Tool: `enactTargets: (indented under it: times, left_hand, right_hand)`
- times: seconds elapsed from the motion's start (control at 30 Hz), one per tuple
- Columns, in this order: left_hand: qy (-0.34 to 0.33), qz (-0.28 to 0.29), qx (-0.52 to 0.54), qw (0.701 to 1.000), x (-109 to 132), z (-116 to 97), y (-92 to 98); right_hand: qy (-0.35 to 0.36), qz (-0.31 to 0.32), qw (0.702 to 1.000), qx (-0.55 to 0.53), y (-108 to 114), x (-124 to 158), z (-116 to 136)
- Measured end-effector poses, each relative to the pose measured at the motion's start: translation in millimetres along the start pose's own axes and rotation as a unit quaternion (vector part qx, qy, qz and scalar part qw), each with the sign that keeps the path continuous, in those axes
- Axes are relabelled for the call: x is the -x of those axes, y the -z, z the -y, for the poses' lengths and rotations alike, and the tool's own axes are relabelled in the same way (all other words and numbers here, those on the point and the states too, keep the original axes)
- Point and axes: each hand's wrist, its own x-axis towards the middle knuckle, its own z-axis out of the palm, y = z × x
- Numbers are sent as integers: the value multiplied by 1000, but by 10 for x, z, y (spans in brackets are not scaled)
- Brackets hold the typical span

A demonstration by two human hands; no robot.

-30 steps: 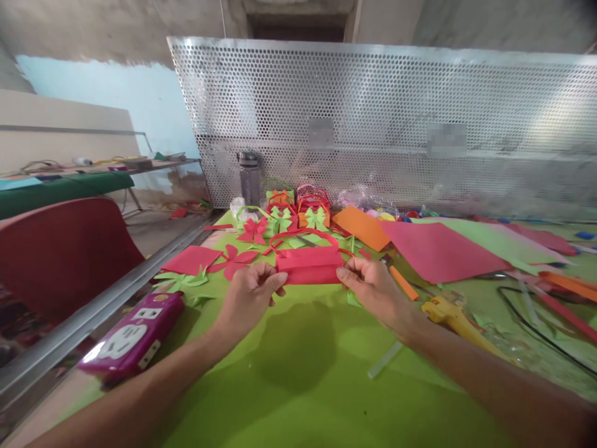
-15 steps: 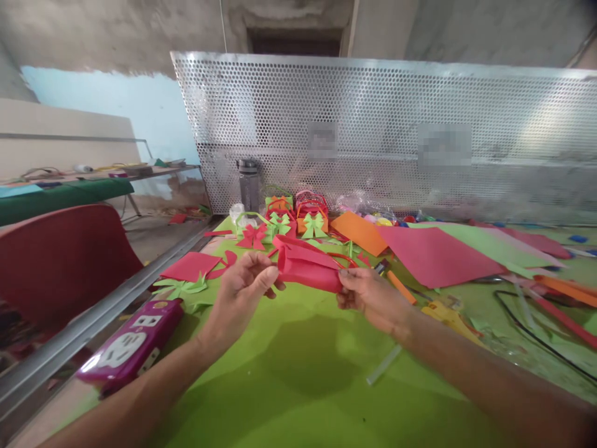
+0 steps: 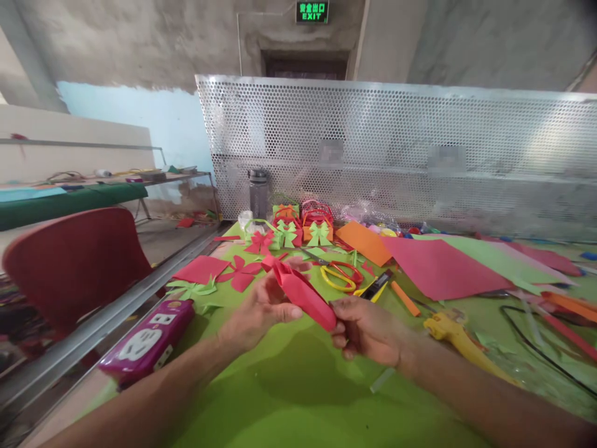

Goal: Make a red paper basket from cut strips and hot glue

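Observation:
A folded red piece (image 3: 305, 297) is held above the green table surface (image 3: 280, 398), slanting down to the right. My left hand (image 3: 265, 305) grips its upper left end, thumb in front and fingers behind. At the lower right end, my right hand (image 3: 361, 326) pinches it between thumb and fingers. Behind the hands stand several small bags with bows, among them an orange one with a light green bow (image 3: 319, 233). A red petal-shaped cutout (image 3: 240, 272) lies left of the held piece. Scissors with yellow and red handles (image 3: 336, 279) lie just behind my right hand.
A purple power strip (image 3: 148, 342) lies at the left edge, beside a red chair (image 3: 74, 267). To the right are a yellow glue gun (image 3: 459, 342), a cutter (image 3: 377, 285), a black cable and large red sheets (image 3: 448, 267). A bottle (image 3: 258, 194) stands before the perforated metal panel (image 3: 373, 124).
The red piece has tilted, its right end now lower and nearer. My left hand has moved round its left end and taken hold. The view has shifted up slightly, bringing the exit sign into sight.

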Motion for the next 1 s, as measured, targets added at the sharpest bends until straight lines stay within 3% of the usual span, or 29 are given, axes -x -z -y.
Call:
enactTargets:
  times: [0.1, 0.23, 0.37, 0.5, 0.73, 1.0]
  left_hand:
    - [1, -18, -6, 1000, -2, -58, -25]
    - [33, -70, 0, 997, -7, -25, -65]
    - [33, -125, 35, 991, -15, 92, -67]
    - [36, -122, 39, 991, -16, 143, -91]
    - [61, -110, -49, 991, 19, 98, -223]
    - [53, -63, -83, 993, 28, 114, -243]
  right_hand:
    - [-32, 0, 999, 12, 1, -20, -28]
    - [10, -53, 996, 73, 47, -67, -61]
    - [141, -118, 972, 143, 71, -57, -54]
    - [288, -135, 901, 294, 11, -2, -55]
    - [320, -204, 847, 371, -103, 65, -40]
    - [320, -190, 861, 347, -91, 93, -6]
